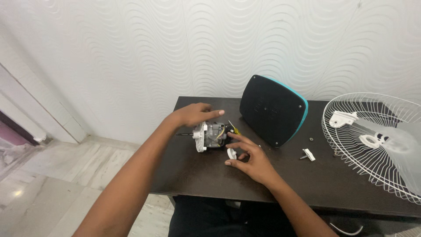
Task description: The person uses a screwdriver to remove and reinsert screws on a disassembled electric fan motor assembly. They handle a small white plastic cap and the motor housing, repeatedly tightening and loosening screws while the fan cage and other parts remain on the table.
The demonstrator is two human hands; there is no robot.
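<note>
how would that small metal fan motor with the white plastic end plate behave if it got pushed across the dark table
The small metal fan motor probably feels heavy for its size, given its metal core. Lying on its side with a rounded body, it may roll rather than slide. The left hand resting on top likely steadies it; its thin shaft and wires look easiest to damage.

Small fan motor point(210, 135), white front plate and protruding shaft, lies sideways on the dark table point(197, 175); a white plastic piece point(231, 153) just beside it

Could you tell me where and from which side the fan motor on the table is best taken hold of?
Probably around the metal body of the fan motor, from above, as the left hand rests there now. It lies on its side, the thin shaft pointing left and the wires toward the right hand, so both ends are poor holds.
</note>
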